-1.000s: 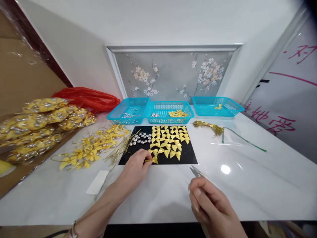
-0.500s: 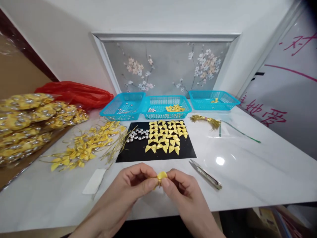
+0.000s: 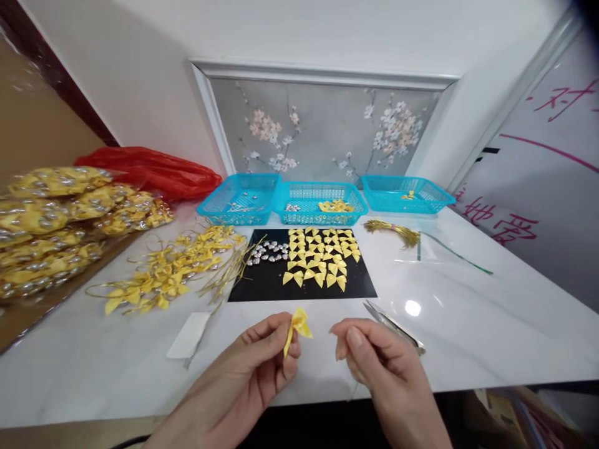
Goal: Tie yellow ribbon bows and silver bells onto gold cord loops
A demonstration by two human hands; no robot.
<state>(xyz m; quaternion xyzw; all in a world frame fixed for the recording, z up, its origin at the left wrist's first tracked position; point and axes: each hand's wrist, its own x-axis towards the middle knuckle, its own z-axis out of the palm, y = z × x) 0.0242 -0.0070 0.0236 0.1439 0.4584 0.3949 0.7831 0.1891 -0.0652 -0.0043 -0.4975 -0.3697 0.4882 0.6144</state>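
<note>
My left hand [image 3: 262, 362] pinches a yellow ribbon bow [image 3: 298, 326] between thumb and fingertips, above the front of the table. Apart from it, to the right, is my right hand [image 3: 381, 355], its thumb and fingers closed together; what they hold, if anything, is hidden. A thin strand shows faintly below that hand. Partly behind my right hand lie thread snips [image 3: 395, 327]. Beyond both hands, a black mat [image 3: 262, 288] bears rows of yellow bows [image 3: 314, 269] and a group of silver beads [image 3: 267, 252].
Finished-looking yellow bows with cords [image 3: 163, 277] are heaped left of the mat, beside bagged bows [image 3: 51, 218]. Blue baskets [image 3: 241, 218] line the back near a red plastic bag [image 3: 150, 171]. Gold ties [image 3: 393, 232] lie at right, a white card [image 3: 188, 335] front left.
My hands have come apart. The bow stays in my left hand and now shows its loops and tails; my right hand has moved right, near the snips. The view has shifted slightly.
</note>
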